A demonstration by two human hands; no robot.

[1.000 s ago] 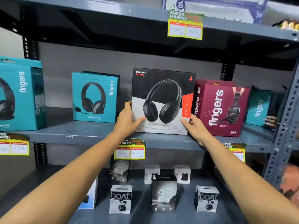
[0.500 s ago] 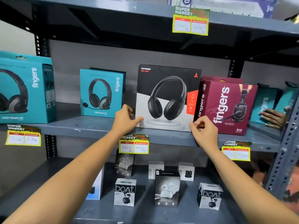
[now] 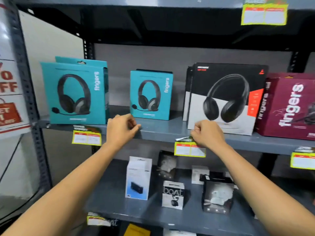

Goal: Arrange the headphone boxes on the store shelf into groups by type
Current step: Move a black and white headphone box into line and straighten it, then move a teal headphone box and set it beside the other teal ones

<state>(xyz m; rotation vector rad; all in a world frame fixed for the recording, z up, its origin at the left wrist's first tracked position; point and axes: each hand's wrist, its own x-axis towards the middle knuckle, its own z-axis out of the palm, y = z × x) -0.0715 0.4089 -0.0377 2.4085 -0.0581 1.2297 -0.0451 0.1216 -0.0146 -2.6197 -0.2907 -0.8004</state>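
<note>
On the grey middle shelf stand, from left to right, a large teal headset box, a smaller teal headset box, a black-and-white headphone box with a second one behind it, and a maroon headset box. My left hand hovers at the shelf's front edge, between the two teal boxes, fingers loosely curled and holding nothing. My right hand is curled into a loose fist just below the black-and-white box, clear of it.
Yellow price tags hang from the shelf's front edge. The lower shelf carries several small earbud boxes and a white box. A grey upright post and a sale poster stand at the left.
Both hands have come off the black-and-white box and pulled back to the shelf's edge. The view has swung left, bringing the large teal box and the left post further in.
</note>
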